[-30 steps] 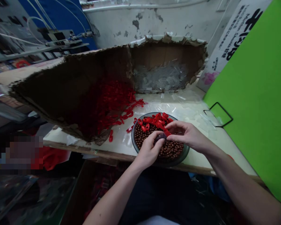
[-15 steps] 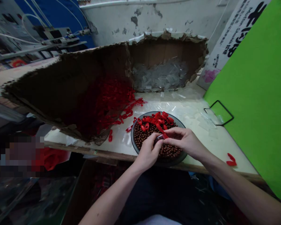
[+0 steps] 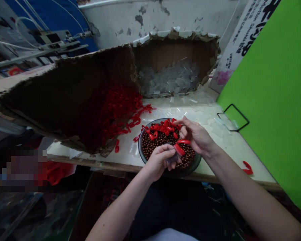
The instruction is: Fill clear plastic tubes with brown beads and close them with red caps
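Note:
My left hand is closed on a small clear plastic container with a red cap at its upper end. Another red piece, like a raised lid, sits just above that cap; whether the two are joined is unclear. Close by on the right, my right hand has its index finger stretched out and other fingers curled, with nothing visible gripped. Both hands are over a grey bowl of small round brown balls. Several red caps lie on the balls toward the back.
Behind the bowl stands a torn cardboard box. Its left part holds a heap of red caps, its right part clear plastic pieces. A green panel with a black wire handle borders the right. One red cap lies near the table edge.
My right hand has come away from the container, lifting up and right, its fingers spreading. My left hand still holds the container, whose red cap now shows plainly.

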Action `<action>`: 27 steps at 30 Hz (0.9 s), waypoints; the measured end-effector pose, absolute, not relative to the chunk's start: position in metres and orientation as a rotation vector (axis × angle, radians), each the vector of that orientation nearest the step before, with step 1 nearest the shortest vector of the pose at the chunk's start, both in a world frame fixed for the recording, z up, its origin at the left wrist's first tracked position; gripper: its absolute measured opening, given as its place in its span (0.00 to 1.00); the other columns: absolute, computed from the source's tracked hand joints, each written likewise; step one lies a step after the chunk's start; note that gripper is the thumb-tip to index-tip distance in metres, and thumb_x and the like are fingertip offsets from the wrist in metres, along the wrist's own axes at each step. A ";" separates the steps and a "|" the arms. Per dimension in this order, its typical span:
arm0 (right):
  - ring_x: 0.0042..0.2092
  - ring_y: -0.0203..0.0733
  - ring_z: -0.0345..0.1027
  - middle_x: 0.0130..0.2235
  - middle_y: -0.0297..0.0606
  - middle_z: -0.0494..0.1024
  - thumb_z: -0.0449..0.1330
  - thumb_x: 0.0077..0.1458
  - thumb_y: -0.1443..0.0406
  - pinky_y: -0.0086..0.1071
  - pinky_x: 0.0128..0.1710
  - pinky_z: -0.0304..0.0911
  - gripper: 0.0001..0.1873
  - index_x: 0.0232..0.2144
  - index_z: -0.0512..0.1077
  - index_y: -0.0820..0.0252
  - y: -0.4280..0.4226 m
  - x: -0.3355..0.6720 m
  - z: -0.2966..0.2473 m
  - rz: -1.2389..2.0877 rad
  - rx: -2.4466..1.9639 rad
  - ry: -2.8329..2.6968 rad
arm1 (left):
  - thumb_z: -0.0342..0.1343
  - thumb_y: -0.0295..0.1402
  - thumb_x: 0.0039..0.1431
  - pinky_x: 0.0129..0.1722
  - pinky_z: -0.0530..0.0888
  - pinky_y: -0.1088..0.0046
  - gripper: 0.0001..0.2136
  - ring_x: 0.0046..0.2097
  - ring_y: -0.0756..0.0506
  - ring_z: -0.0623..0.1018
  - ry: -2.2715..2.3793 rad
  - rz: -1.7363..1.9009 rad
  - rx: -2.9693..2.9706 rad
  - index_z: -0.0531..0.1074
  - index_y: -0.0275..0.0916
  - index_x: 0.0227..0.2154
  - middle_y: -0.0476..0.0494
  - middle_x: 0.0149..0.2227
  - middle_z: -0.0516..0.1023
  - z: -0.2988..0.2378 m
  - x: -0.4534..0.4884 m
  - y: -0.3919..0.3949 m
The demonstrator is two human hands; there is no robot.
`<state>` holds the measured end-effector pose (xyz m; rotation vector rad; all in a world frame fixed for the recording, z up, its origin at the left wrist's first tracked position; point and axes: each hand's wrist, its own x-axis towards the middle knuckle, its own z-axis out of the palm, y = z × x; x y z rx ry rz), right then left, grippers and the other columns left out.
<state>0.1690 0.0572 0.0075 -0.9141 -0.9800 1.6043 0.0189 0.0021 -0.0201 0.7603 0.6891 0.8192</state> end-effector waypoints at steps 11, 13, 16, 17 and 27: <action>0.22 0.31 0.46 0.20 0.26 0.55 0.54 0.59 0.54 0.28 0.20 0.43 0.18 0.38 0.74 0.61 0.040 0.152 0.002 1.504 -1.015 -1.350 | 0.56 0.44 0.56 0.17 0.54 0.81 0.14 0.17 0.57 0.61 0.809 0.804 0.914 0.67 0.36 0.30 0.52 0.20 0.70 -0.014 0.029 -0.014; 0.22 0.32 0.44 0.20 0.26 0.53 0.52 0.60 0.53 0.29 0.21 0.43 0.19 0.41 0.74 0.61 0.034 0.149 0.004 1.531 -0.999 -1.388 | 0.56 0.44 0.57 0.17 0.54 0.81 0.14 0.18 0.57 0.61 0.815 0.806 0.933 0.67 0.36 0.30 0.52 0.20 0.69 -0.013 0.028 -0.019; 0.21 0.32 0.45 0.19 0.26 0.53 0.50 0.60 0.52 0.29 0.21 0.45 0.21 0.42 0.74 0.60 0.027 0.144 0.007 1.526 -0.988 -1.413 | 0.55 0.43 0.58 0.19 0.56 0.81 0.14 0.19 0.57 0.61 0.831 0.776 1.013 0.68 0.35 0.31 0.51 0.21 0.69 -0.009 0.022 -0.024; 0.21 0.32 0.47 0.19 0.26 0.55 0.49 0.61 0.51 0.29 0.22 0.46 0.22 0.42 0.74 0.60 0.027 0.143 0.007 1.526 -0.986 -1.422 | 0.55 0.43 0.58 0.20 0.57 0.82 0.14 0.19 0.57 0.62 0.842 0.754 1.050 0.69 0.35 0.32 0.51 0.21 0.69 -0.006 0.016 -0.026; 0.26 0.38 0.68 0.27 0.33 0.76 0.57 0.55 0.56 0.32 0.29 0.60 0.12 0.36 0.75 0.56 0.068 0.210 -0.028 0.891 -1.635 -1.698 | 0.53 0.47 0.55 0.42 0.72 0.68 0.15 0.42 0.40 0.76 1.643 0.337 1.287 0.74 0.41 0.34 0.46 0.35 0.79 -0.067 -0.176 -0.090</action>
